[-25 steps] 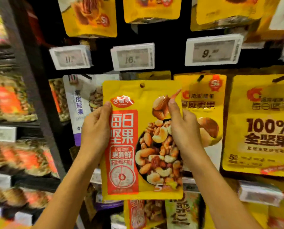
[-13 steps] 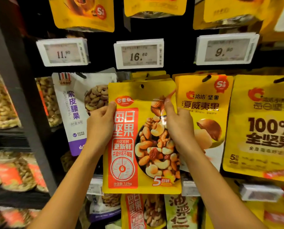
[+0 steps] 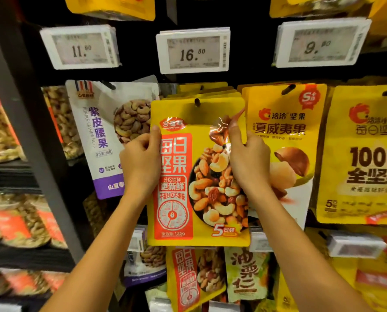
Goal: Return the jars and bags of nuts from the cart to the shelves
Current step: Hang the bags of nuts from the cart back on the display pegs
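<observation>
Yellow bag of nuts (image 3: pixel 176 199) is at the rack, and its hole appears to sit on the hook (image 3: pixel 197 102), in front of matching bags. Left hand (image 3: pixel 140 163) and right hand (image 3: pixel 248 165) pinch its side edges, thumbs on the front. Judged light, soft, with slippery film. Best held high on the edges, near the hole.

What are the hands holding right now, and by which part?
The mixed-nut bag, with both hands: the left hand grips its left edge, the right hand its right edge, both on the upper half.
</observation>
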`<state>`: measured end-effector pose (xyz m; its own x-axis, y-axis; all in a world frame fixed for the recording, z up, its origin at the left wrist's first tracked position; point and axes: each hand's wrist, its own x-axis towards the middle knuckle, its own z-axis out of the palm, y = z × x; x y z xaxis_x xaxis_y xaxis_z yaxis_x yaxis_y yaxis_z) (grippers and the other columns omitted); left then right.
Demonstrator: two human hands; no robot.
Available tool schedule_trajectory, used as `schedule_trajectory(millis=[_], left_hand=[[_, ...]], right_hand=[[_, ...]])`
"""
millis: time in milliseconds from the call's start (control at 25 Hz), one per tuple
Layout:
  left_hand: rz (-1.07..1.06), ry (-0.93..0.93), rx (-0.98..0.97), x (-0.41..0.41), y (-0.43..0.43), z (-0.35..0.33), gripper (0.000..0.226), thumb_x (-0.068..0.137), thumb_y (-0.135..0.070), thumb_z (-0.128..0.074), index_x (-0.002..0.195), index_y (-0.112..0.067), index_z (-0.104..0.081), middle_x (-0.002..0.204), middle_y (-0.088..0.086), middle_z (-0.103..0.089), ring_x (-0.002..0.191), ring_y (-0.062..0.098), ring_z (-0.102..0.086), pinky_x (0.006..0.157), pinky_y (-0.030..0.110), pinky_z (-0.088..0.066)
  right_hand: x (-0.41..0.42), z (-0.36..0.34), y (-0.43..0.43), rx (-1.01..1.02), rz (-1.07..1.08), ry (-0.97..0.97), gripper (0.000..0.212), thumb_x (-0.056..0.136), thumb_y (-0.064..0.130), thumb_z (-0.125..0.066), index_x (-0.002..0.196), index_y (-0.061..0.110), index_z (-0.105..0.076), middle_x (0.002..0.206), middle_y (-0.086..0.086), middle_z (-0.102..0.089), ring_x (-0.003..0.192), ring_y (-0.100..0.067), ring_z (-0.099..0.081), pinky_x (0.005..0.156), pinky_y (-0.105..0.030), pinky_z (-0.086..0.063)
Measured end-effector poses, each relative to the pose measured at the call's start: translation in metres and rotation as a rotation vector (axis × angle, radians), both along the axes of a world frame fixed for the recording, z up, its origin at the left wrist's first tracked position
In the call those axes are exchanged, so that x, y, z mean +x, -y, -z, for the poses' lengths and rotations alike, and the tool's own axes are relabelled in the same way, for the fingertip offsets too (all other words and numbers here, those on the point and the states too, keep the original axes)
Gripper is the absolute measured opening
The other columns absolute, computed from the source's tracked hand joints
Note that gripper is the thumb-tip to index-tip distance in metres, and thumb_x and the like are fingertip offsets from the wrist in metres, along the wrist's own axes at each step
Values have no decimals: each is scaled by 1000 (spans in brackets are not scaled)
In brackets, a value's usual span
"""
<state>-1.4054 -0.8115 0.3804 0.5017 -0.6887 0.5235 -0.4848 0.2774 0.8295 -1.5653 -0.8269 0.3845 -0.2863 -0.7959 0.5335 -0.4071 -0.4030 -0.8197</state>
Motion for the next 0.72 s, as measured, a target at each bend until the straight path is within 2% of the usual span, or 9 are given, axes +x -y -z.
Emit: schedule_trajectory(millis=[40,80,120,160,200,280,360,520,720], left_hand=[[-77,96,-96,-3,-4,8,32,97,-35,-46,88,-10,-63,85,-3,-65,81,15,-63,65,17,-40],[-127,200,-194,-6,-9,20,27,98,-28,-47,107,-6,-60,104,3,-62,100,16,-57,77,10,-38],[-160,320,-285,-9,-17,37,35,97,-23,-48,124,-3,-51,124,11,-53,117,16,-47,92,6,-33],[-168,475,-355,-11,-25,59,43,97,-22,-47,134,-2,-41,136,16,-42,129,18,-36,106,11,-26],[-153,655,-395,-11,-32,82,46,98,-24,-43,140,-7,-34,143,16,-34,136,21,-29,113,22,-23],[-89,907,-358,-11,-37,117,48,102,-31,-28,148,-22,-20,147,9,-27,144,21,-14,116,39,-17],[-80,969,-286,-7,-27,128,46,102,-33,-20,148,-28,-16,149,6,-24,145,20,-6,116,44,-14],[-133,1051,-276,2,-4,125,42,101,-28,-28,142,-18,-29,148,11,-31,139,31,-24,111,48,-27],[-166,1057,-252,-1,10,125,45,96,-24,-38,139,-14,-38,143,17,-42,136,32,-28,108,49,-31]], right_hand=[[1,10,-4,-109,15,-17,29,98,36,-41,83,16,-54,77,-4,-56,70,-17,-51,59,-31,-37],[0,23,-11,-235,54,-78,25,98,30,-43,106,10,-56,101,-10,-58,93,-21,-54,76,-24,-43],[-1,39,-21,-360,110,-211,34,97,26,-45,124,6,-49,124,-15,-49,116,-23,-46,96,-18,-38],[-5,60,-29,-491,149,-411,41,96,24,-46,133,7,-43,137,-14,-38,129,-25,-35,110,-22,-27],[-9,81,-35,-605,151,-611,43,95,24,-46,135,11,-40,142,-11,-32,135,-27,-28,114,-30,-23],[-13,110,-38,-667,88,-824,43,95,25,-44,135,15,-39,145,-6,-33,137,-28,-26,113,-41,-26],[-11,120,-29,-636,68,-849,43,95,25,-43,136,13,-41,146,-7,-40,136,-29,-27,111,-44,-29],[-1,126,-10,-574,217,-984,45,94,25,-44,136,11,-46,143,-10,-44,136,-30,-26,112,-45,-24],[-4,126,3,-522,246,-1055,48,93,29,-44,138,12,-44,146,-7,-35,138,-30,-26,113,-45,-27]])
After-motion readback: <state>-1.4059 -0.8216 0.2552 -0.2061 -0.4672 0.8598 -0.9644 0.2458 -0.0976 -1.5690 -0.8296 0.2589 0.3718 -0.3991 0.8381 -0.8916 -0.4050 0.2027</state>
